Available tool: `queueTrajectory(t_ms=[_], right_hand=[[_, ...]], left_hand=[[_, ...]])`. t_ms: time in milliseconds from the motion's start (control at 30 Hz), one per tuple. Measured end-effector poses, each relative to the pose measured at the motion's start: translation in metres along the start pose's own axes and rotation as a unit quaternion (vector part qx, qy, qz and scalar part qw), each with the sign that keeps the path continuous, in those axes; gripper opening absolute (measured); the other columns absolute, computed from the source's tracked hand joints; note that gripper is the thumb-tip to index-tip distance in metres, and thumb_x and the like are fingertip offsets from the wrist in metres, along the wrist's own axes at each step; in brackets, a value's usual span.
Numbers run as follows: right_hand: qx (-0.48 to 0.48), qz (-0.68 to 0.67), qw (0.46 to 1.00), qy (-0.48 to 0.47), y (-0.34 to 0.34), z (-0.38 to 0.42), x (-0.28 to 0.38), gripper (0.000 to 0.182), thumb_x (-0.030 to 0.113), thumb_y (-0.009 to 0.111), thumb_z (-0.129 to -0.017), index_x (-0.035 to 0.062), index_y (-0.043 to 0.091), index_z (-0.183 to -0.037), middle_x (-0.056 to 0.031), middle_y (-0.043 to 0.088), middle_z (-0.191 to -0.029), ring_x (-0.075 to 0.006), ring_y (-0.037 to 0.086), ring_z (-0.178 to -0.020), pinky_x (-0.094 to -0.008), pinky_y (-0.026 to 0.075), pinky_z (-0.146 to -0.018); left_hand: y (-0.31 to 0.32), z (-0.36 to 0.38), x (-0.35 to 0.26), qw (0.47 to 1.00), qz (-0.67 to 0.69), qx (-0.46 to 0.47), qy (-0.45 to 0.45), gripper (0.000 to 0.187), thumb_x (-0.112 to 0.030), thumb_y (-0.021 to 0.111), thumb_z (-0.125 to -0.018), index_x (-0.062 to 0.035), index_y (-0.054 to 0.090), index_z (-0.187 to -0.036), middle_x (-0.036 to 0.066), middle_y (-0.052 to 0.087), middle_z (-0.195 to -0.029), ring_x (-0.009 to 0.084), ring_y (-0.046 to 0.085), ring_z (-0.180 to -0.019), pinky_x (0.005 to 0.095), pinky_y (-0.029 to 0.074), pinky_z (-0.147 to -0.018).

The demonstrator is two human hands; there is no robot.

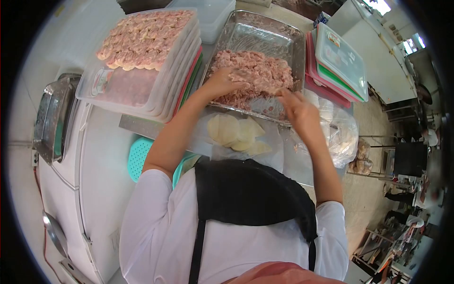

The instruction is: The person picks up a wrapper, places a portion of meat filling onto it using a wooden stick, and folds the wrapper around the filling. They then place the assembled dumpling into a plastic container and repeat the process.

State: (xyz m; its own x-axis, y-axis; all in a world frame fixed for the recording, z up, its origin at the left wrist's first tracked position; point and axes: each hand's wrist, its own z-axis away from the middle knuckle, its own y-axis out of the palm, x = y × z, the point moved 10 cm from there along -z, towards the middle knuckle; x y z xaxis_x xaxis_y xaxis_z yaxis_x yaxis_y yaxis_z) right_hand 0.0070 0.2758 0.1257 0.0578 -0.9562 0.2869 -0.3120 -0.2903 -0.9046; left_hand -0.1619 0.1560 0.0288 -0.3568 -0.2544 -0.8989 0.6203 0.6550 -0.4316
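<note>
Raw ground meat [262, 66] lies heaped in a large metal tray [236, 28]. My left hand [229, 81] is over the near left part of the meat, its fingers blurred and blending into the meat. At the tray's near right side, my right hand [300, 111] has its fingers closed in a grip; what it holds is blurred against the meat, and I cannot tell its kind. Thin, pale round wrappers [231, 130] lie overlapping on a sheet in front of the tray, below both hands.
At left stand stacked clear plastic containers [161, 94], the top one holding rows of meat-filled dumplings [144, 38]. Lidded containers with red and green lids [340, 61] are stacked at right. Plastic bags [343, 137] lie near my right forearm. A turquoise basket [139, 158] is beside my left arm.
</note>
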Motion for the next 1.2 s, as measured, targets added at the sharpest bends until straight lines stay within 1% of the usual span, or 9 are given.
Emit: queueTrajectory(t_ms=[200,333,433,567,700,767,967,1067,1200], right_hand=[[0.102,0.105,0.984,0.102,0.053,0.017,-0.091,0.027,0.028,0.052,-0.093,0.0151,0.063,-0.115,-0.0119,0.065,-0.09,-0.0345,0.063,-0.078,-0.0417,0.05,-0.066],[0.063,-0.07,0.976,0.195,-0.006,0.024,-0.078,0.026,0.024,0.059,-0.092,0.0049,0.067,-0.108,-0.0159,0.067,-0.101,-0.0289,0.065,-0.088,-0.0308,0.049,-0.079],[0.069,-0.322,0.936,0.125,-0.003,0.022,-0.043,0.024,0.018,0.062,-0.09,0.0008,0.066,-0.107,-0.0146,0.067,-0.107,-0.0234,0.065,-0.093,-0.0303,0.048,-0.081],[0.137,-0.296,0.944,0.05,0.039,0.016,-0.035,0.022,0.015,0.061,-0.091,0.001,0.066,-0.107,-0.0111,0.068,-0.106,-0.0198,0.064,-0.094,-0.0306,0.048,-0.082],[0.075,-0.04,0.991,0.107,-0.022,0.0,-0.021,0.018,0.014,0.059,-0.088,0.0079,0.068,-0.103,-0.011,0.066,-0.107,-0.0312,0.063,-0.092,-0.0374,0.051,-0.078],[0.004,-0.087,0.996,-0.011,-0.02,0.004,-0.011,0.02,0.019,0.059,-0.089,0.0093,0.068,-0.104,-0.0109,0.067,-0.102,-0.0325,0.063,-0.087,-0.039,0.051,-0.073],[0.039,-0.208,0.974,0.077,-0.057,-0.001,-0.022,0.03,0.027,0.057,-0.093,0.0021,0.065,-0.108,-0.0185,0.066,-0.102,-0.0345,0.063,-0.091,-0.0353,0.05,-0.077],[0.042,-0.196,0.979,0.04,-0.025,0.002,-0.015,0.033,0.026,0.056,-0.094,-0.0017,0.061,-0.112,-0.0219,0.064,-0.105,-0.0312,0.063,-0.096,-0.032,0.048,-0.083],[0.056,-0.292,0.947,0.122,0.016,0.007,-0.052,0.034,0.025,0.056,-0.095,-0.0019,0.06,-0.116,-0.0136,0.066,-0.108,-0.0202,0.061,-0.098,-0.0291,0.045,-0.087]], left_hand=[[0.001,0.013,-0.026,0.998,0.041,0.044,-0.023,0.07,-0.036,0.079,-0.071,-0.0002,0.051,-0.124,0.017,0.062,-0.112,0.0239,0.06,-0.101,0.0335,0.046,-0.088],[-0.016,0.027,-0.066,0.996,-0.003,0.056,0.067,0.064,-0.032,0.077,-0.073,-0.0034,0.052,-0.124,0.018,0.061,-0.113,0.0251,0.06,-0.099,0.0327,0.046,-0.088],[-0.002,0.023,-0.079,0.987,-0.034,0.118,0.104,0.059,-0.032,0.076,-0.074,-0.0031,0.055,-0.121,0.02,0.058,-0.119,0.0286,0.059,-0.104,0.0331,0.044,-0.091],[0.006,0.023,-0.1,0.971,-0.111,0.189,0.099,0.069,-0.036,0.081,-0.068,0.0012,0.058,-0.121,0.023,0.057,-0.121,0.0284,0.056,-0.111,0.0363,0.042,-0.097],[-0.004,0.008,-0.049,0.989,-0.111,0.072,0.063,0.078,-0.042,0.08,-0.067,0.0041,0.054,-0.124,0.025,0.056,-0.123,0.0318,0.052,-0.119,0.0373,0.038,-0.102],[-0.01,0.011,-0.053,0.987,-0.144,0.034,0.056,0.082,-0.047,0.078,-0.067,0.0052,0.053,-0.124,0.024,0.057,-0.121,0.0326,0.054,-0.116,0.036,0.041,-0.1],[-0.002,0.021,-0.086,0.988,0.022,0.148,0.027,0.064,-0.035,0.079,-0.072,0.0005,0.057,-0.12,0.02,0.065,-0.107,0.0288,0.061,-0.1,0.037,0.044,-0.093],[-0.016,0.016,-0.092,0.989,-0.063,0.032,0.126,0.053,-0.031,0.078,-0.074,-0.0009,0.059,-0.113,0.016,0.066,-0.1,0.0244,0.062,-0.093,0.0346,0.046,-0.088],[-0.06,0.042,-0.109,0.984,-0.115,-0.092,0.1,0.054,-0.03,0.077,-0.072,-0.0007,0.059,-0.113,0.017,0.065,-0.102,0.0253,0.061,-0.093,0.0344,0.046,-0.086]])
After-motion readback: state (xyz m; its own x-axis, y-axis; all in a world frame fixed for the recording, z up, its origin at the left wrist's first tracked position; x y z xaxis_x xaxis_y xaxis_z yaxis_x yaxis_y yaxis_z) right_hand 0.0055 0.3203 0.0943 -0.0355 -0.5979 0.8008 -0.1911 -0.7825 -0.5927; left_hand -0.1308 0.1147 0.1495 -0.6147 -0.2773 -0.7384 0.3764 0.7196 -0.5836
